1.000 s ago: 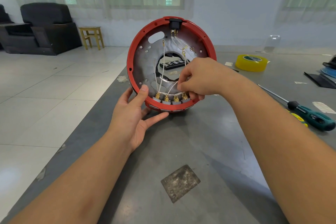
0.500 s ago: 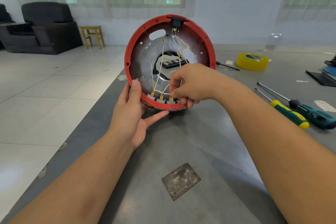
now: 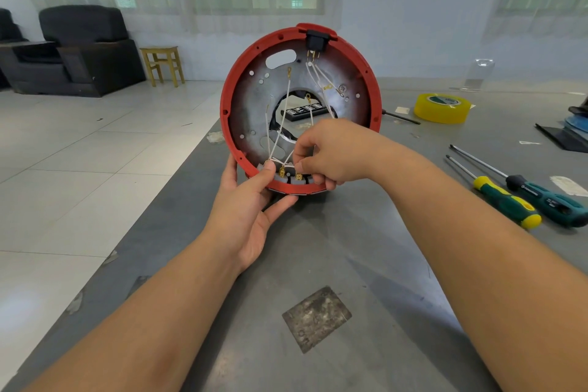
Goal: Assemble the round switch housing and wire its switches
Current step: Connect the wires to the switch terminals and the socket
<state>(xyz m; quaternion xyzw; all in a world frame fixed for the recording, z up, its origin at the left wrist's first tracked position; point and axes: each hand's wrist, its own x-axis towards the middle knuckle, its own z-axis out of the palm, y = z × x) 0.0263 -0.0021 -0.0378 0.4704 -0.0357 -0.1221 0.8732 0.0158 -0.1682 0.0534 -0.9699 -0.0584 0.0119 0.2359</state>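
Grey metal table [image 3: 366, 264] in a bright tiled room; near its far-left edge the round red switch housing [image 3: 366, 73] stands on its rim, left hand [image 3: 246, 200] cradling the bottom with its thumb curled over the switch row [image 3: 291, 177], right hand [image 3: 331, 153] pinching a white wire [image 3: 276, 124] just above it. I'd keep that brace firm and push each connector on straight, not angled. Past the screwdrivers [image 3: 525, 197], the yellow tape roll [image 3: 442, 108] has a label, too small to read.

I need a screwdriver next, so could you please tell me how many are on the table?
2, both right of the red housing: a yellow-and-green-handled screwdriver, and a dark teal-handled screwdriver beside it.
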